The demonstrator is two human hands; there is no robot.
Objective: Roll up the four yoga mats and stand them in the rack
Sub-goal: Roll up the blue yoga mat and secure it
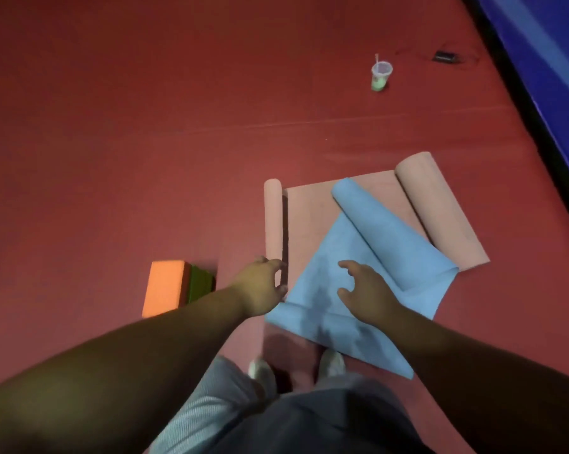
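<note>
A blue yoga mat [348,257] lies partly unrolled on the red floor, its rolled end pointing up and to the left. Under it lies a pink mat [309,204] with a roll at each end: a thin roll [273,217] at the left and a thick roll [440,211] at the right. My left hand [260,285] hovers at the blue mat's left corner beside the thin pink roll, fingers loosely curled and holding nothing. My right hand [365,291] hovers over the flat blue part, fingers spread and bent. No rack is in view.
An orange foam block [165,288] with a green block [200,283] beside it sits on the floor at the left. A plastic cup with a straw [381,75] stands farther off, near a small dark object [444,56]. A blue padded edge [552,77] runs along the right. My feet [296,368] stand at the mat's near edge.
</note>
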